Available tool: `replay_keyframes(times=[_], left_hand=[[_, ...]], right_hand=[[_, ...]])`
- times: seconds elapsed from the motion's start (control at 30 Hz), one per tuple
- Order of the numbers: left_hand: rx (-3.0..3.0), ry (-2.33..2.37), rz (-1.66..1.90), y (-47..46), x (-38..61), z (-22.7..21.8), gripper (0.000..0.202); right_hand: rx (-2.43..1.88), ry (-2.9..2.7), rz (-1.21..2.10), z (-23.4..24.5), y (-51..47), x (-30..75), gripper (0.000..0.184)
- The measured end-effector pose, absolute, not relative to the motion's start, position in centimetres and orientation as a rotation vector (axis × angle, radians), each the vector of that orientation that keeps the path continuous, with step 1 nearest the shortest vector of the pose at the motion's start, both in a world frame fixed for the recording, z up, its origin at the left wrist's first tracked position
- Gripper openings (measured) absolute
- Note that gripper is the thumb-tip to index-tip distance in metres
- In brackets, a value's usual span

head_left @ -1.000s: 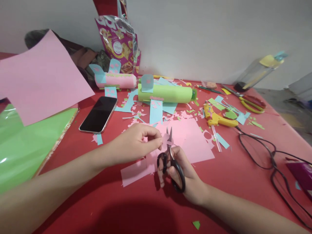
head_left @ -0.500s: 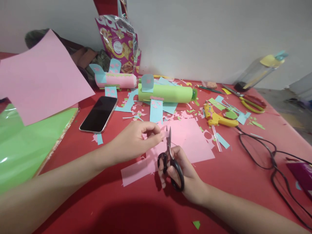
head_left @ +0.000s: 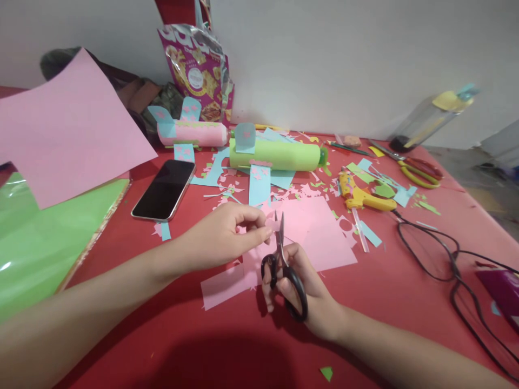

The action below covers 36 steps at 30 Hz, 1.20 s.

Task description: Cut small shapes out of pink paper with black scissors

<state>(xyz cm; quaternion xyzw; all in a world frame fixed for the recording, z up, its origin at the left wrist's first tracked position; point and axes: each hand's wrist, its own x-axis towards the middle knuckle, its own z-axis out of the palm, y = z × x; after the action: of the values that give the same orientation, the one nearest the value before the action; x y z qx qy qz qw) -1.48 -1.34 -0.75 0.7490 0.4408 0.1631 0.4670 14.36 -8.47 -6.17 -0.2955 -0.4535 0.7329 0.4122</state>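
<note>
My left hand (head_left: 225, 235) pinches a small pink paper piece (head_left: 272, 223) between thumb and fingertips, just above the table. My right hand (head_left: 306, 289) grips black-handled scissors (head_left: 284, 270), fingers through the loops, blades pointing up and slightly apart at the paper piece. Under both hands lies a larger pink sheet (head_left: 316, 227) with cut edges on the red table (head_left: 381, 292).
A phone (head_left: 164, 189) lies to the left. Behind are a green paper roll (head_left: 275, 155), a pink roll (head_left: 194, 133) and a snack bag (head_left: 200, 67). A yellow glue gun (head_left: 360, 197) with black cord (head_left: 441, 254), red-yellow scissors (head_left: 417, 170), a bottle (head_left: 433, 116), pink and green sheets (head_left: 60, 129) and scraps.
The scissor blades closed on the pink piece, then opened slightly again. My left hand turned the piece a little. Both hands stayed in place.
</note>
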Motion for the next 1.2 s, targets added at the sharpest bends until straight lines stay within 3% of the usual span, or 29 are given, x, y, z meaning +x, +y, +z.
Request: replay_keyframes(times=[1.2], left_hand=[[1.960, 1.128, 0.495, -0.8, -2.1, 0.2, 0.020]], right_hand=[[-0.778, -1.113, 1.945, -6.3, -8.6, 14.5, 0.034]])
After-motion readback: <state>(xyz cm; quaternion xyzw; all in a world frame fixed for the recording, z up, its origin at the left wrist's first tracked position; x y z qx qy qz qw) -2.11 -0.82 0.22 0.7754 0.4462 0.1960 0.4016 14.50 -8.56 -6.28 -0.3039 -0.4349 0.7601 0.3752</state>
